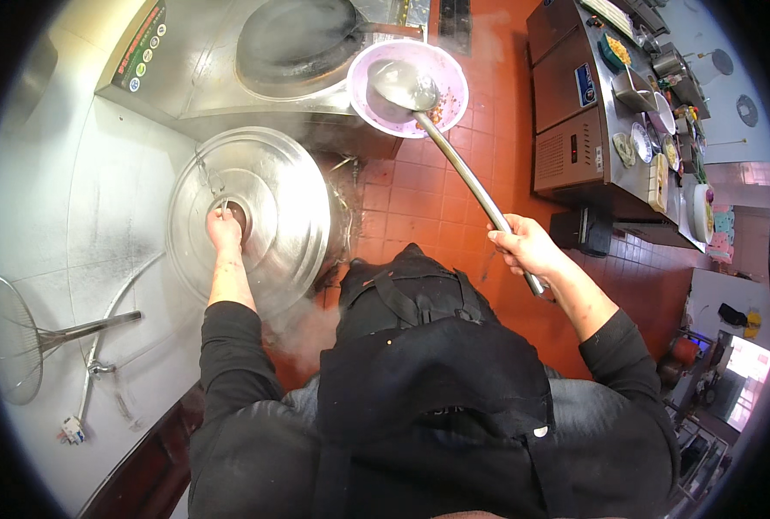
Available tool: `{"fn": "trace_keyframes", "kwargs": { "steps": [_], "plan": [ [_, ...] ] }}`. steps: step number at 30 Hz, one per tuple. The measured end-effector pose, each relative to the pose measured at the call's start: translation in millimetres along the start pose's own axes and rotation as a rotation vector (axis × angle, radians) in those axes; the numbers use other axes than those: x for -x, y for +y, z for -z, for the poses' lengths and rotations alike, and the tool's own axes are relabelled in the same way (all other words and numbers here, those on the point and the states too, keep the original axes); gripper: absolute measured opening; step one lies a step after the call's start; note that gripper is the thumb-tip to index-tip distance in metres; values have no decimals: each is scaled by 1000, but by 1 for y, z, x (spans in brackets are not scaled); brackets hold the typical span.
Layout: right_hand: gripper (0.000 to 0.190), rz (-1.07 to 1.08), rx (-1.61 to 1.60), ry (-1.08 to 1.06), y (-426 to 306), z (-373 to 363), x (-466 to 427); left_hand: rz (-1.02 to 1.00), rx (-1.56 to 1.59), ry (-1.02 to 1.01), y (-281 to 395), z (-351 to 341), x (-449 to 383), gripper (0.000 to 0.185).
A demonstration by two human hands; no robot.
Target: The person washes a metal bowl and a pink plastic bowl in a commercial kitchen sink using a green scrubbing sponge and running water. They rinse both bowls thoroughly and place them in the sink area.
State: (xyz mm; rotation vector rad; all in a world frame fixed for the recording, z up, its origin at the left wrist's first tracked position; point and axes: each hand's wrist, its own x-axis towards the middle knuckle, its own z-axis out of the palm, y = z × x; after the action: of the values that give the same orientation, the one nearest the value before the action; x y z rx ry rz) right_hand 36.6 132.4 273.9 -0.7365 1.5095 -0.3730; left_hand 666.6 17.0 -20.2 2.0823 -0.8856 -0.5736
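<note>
A large round metal lid (294, 194) lies at front left, with steam around its lower edge. My left hand (224, 228) grips the handle at its centre; the fingers hide most of that handle. My right hand (521, 246) is closed around the lower shaft of a long-handled metal ladle (468, 175). The ladle's round bowl rests in or just above a pink plastic basin (453, 71); I cannot tell whether they touch. Bits of reddish food show in the basin beside the ladle. The basin sits at the front corner of the steel stove.
A blackened wok (294, 45) sits on the steel stove (210, 78). A wire-mesh skimmer (15, 337) and a hose (115, 301) hang on the left wall. Across the red tiled floor (417, 188), a steel counter (569, 123) carries dishes, containers and food.
</note>
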Motion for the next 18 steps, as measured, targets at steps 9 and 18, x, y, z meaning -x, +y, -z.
{"fn": "trace_keyframes", "kwargs": {
  "steps": [9, 18],
  "plan": [
    [19, -8, -34, -90, -3, 3, -17, -7, -120, 29, -10, 23, -13, 17],
    [18, -48, -117, -80, 8, 9, -20, -36, 192, -621, 191, -130, 155, 25]
  ]
}}
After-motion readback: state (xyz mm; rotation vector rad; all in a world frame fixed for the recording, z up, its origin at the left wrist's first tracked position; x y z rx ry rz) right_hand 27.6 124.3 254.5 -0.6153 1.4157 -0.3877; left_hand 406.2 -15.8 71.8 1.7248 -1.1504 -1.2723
